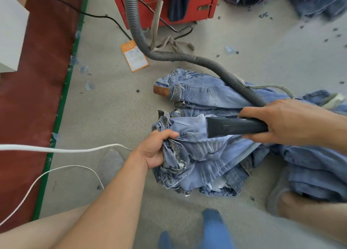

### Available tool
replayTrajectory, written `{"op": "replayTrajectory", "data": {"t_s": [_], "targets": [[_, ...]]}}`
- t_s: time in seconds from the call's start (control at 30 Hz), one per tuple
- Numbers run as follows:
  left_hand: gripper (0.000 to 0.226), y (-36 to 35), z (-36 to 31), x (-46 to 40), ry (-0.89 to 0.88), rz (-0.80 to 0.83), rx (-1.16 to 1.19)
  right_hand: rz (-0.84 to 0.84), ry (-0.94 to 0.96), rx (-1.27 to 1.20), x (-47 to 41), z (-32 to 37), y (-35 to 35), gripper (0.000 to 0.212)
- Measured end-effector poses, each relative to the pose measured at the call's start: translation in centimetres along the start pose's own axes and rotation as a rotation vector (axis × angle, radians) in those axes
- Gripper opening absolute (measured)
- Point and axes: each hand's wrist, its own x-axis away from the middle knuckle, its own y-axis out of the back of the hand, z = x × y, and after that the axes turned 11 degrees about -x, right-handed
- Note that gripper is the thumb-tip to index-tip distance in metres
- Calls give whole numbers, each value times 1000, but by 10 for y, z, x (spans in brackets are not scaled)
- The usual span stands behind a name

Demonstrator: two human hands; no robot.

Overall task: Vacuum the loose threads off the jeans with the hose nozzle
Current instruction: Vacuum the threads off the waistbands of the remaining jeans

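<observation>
Denim, light blue and faded — one pair of jeans [199, 154] bunched in soft folds on the grey concrete floor [244, 42], waistband toward the left, frayed edges and pale lining showing. A second pair [199, 92] lies flat just behind it, with a tan leather patch at its waist.

Black plastic nozzle [234, 127], one; flat, wedge-shaped, smooth. Its long axis runs left to right, mouth pointing left and resting on the bunched denim.

Right hand [289, 122] closed around the nozzle's rear end. Left hand [157, 149] fisted on a gathered clump of the jeans at their left side.

Grey ribbed hose [142, 42], one; it curves from the right hand across the flat pair and up to a red metal cabinet [187, 2] at the top.

Orange-bordered paper tag [134, 56], one, on the floor beside the hose.

White cords [56, 150], two, crossing from the left. Black cable [93, 14], one, at the upper left.

Dark thread scraps scattered over the floor — too many to count.
</observation>
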Motion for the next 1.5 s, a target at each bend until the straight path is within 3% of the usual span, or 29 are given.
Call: {"op": "replayTrajectory", "data": {"t_s": [0.13,0.33,0.43,0.63,0.87,1.07,1.3,1.37,1.5], "targets": [[39,-8,-1,5,-69,127,22,5,44,-96,-3,7,2,35],[46,-19,-2,9,-147,145,8,-40,195,-328,-18,24,-6,26],[49,-19,-6,10,-154,147,14,-103,131,-307,-11,7,12,28],[51,-21,-4,12,-124,194,57,1,102,-165,-4,16,4,29],[43,-16,-7,12,-96,195,127,-213,93,-224,-11,12,9,31],[50,-19,-7,11,-98,169,160,-62,71,-98,-1,11,4,33],[52,-12,2,14,-54,128,138,-435,16,-379,-20,20,16,33],[57,-7,2,15,-60,90,147,-424,-19,-344,-14,3,32,32],[49,-3,5,19,-42,29,110,-238,-90,-250,1,-22,44,31]]}}
